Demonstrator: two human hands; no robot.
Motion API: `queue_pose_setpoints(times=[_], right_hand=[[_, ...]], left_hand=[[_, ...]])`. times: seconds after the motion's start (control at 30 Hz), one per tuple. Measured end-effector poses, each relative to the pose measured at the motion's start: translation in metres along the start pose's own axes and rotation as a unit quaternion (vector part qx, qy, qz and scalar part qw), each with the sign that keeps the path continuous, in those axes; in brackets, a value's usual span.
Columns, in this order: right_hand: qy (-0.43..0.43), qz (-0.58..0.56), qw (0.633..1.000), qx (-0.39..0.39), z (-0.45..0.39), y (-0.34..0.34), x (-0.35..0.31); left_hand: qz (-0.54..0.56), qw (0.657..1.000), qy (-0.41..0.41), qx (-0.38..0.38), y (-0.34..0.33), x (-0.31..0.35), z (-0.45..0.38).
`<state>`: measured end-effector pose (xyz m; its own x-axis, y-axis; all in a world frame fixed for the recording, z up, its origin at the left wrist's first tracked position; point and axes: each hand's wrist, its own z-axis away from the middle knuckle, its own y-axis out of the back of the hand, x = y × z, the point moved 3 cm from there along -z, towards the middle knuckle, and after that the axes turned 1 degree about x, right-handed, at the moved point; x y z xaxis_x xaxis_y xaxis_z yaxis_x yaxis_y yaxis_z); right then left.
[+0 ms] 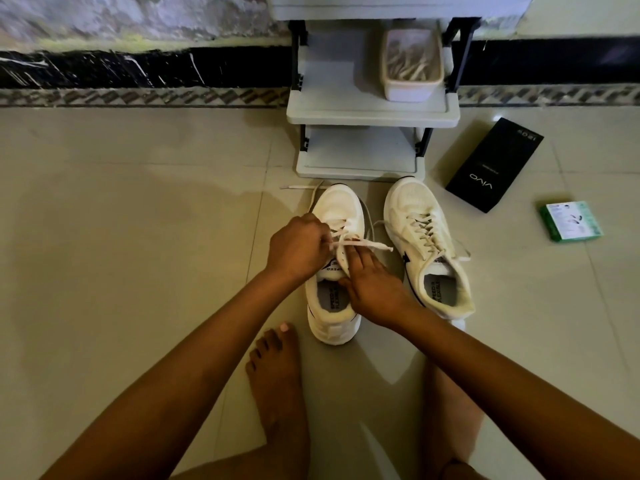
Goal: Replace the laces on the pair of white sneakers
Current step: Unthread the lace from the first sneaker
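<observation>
A: Where is there room on the floor (138, 209)?

B: Lots of bare tile to your left. Straight ahead, a small grey shelf rack (372, 109) stands just past the shoe toes, against the wall. To your right lie a black box (495, 166) and a green box (570, 221).

A: Where are the shoes?

B: Side by side in front of your bare foot (277, 375). The right sneaker (427, 247) is laced and apart from your hands.

A: And your hands?

B: Both are on the left sneaker (334, 271). Your left hand (298, 249) is closed, pinching the white lace (367, 243). Your right hand (372, 287) rests on the shoe, fingers pressing near the eyelets.
</observation>
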<state>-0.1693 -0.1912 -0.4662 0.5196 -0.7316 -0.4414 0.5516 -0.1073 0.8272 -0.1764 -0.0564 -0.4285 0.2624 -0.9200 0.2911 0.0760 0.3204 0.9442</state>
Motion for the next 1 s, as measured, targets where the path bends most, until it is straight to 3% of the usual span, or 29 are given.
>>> queue_pose_setpoints(times=[0.1, 0.2, 0.27, 0.33, 0.4, 0.57, 0.63, 0.7, 0.73, 0.77, 0.87, 0.93, 1.0], right_hand=[[0.004, 0.003, 1.000, -0.008, 0.000, 0.001, -0.001], [0.005, 0.005, 1.000, -0.014, -0.001, 0.001, -0.002], [0.002, -0.001, 1.000, -0.018, -0.001, 0.002, -0.001], [0.003, -0.005, 1.000, -0.015, 0.000, 0.002, -0.001], [0.007, -0.003, 1.000, -0.010, 0.000, 0.001, -0.001], [0.008, 0.013, 1.000, -0.012, 0.001, 0.001, 0.001], [0.012, 0.019, 1.000, -0.017, 0.001, 0.001, 0.001], [0.019, 0.015, 1.000, -0.016, 0.000, 0.000, 0.002], [0.021, 0.012, 1.000, -0.018, -0.001, 0.001, 0.003], [0.021, 0.010, 0.999, -0.022, -0.001, 0.000, 0.003], [0.021, -0.002, 0.999, -0.025, 0.001, 0.002, 0.004], [0.029, -0.023, 0.999, -0.002, 0.001, 0.003, 0.003], [0.041, -0.037, 0.998, 0.017, 0.001, 0.003, 0.002]], left_hand=[[0.111, 0.994, 0.003, -0.013, 0.009, 0.003, -0.007], [0.290, 0.956, 0.019, -0.035, 0.026, 0.005, -0.005], [0.345, 0.937, 0.027, -0.039, 0.026, 0.003, -0.001], [0.293, 0.954, 0.016, -0.055, 0.020, 0.001, 0.001], [0.137, 0.987, -0.012, -0.083, 0.008, -0.002, 0.000], [-0.034, 0.999, -0.005, -0.018, 0.005, 0.000, 0.002], [0.107, 0.994, 0.010, -0.033, 0.018, 0.003, 0.000], [0.361, 0.927, 0.036, -0.095, 0.044, 0.020, 0.003], [0.413, 0.905, 0.017, -0.096, 0.058, 0.029, 0.002], [0.415, 0.907, -0.011, -0.078, 0.068, 0.035, 0.000], [0.264, 0.964, -0.036, -0.022, 0.071, 0.033, -0.012], [0.094, 0.990, -0.020, -0.099, 0.049, 0.017, -0.012], [-0.036, 0.986, -0.008, -0.164, 0.021, 0.002, -0.003]])
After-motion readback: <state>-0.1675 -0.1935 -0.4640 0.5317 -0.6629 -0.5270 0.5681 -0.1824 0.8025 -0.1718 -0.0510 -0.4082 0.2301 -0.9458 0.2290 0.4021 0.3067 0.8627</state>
